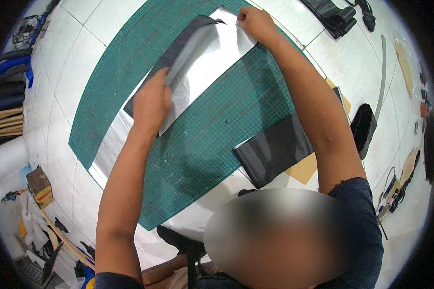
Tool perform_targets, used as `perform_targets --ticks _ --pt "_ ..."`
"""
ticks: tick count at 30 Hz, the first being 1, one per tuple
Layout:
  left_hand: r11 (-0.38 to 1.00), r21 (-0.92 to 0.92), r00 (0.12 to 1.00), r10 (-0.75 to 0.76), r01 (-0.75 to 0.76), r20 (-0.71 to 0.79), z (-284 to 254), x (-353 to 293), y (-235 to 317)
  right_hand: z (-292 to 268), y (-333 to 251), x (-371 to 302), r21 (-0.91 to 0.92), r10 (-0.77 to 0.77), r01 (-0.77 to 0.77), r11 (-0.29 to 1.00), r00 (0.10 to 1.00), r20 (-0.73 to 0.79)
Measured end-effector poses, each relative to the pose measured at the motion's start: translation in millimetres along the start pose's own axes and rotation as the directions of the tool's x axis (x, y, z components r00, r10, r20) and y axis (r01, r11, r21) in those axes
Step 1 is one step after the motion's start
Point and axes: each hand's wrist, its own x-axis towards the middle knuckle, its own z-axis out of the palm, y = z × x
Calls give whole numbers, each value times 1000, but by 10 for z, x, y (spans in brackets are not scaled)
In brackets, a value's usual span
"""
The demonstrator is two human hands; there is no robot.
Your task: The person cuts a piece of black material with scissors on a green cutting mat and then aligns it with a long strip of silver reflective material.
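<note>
A shiny silver sheet (217, 58) lies slantwise across a large green cutting mat (212, 120). Along its left side runs a dark strip (178, 53), which may be its folded-over black backing or a separate layer. My right hand (258, 25) is closed at the sheet's far right corner, its fingertips pinching the edge. Lower on the left, my left hand (152, 102) is closed over the dark strip, slightly blurred, with its fingertips partly hidden. More silver material (111, 149) stretches out from under my left forearm toward the mat's near left edge.
A folded black sheet (275, 149) rests at the mat's right edge, over tan card (304, 168). To the right lies a black brush-like item (363, 127). Folded black material (330, 17) sits at the far right. Rolls (5, 120) are stacked on the left, above a small box (39, 187).
</note>
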Motion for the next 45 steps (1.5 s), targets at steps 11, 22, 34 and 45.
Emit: perform_targets --ticks 11,22,34,45 --pt "651 -713 441 -737 260 -512 -245 -1132 -698 -63 -61 -36 -62 93 -93 994 996 -11" --pt "-80 -988 -84 -992 -133 92 352 -1999 -861 -92 15 92 -56 67 -61 997 991 114" --pt "-147 -981 -126 -983 129 131 139 -2461 -1299 -103 0 126 -115 61 -42 992 984 165" --pt "-187 -961 -115 -979 204 166 130 -2509 -1362 -130 -13 107 -89 50 -38 995 989 139"
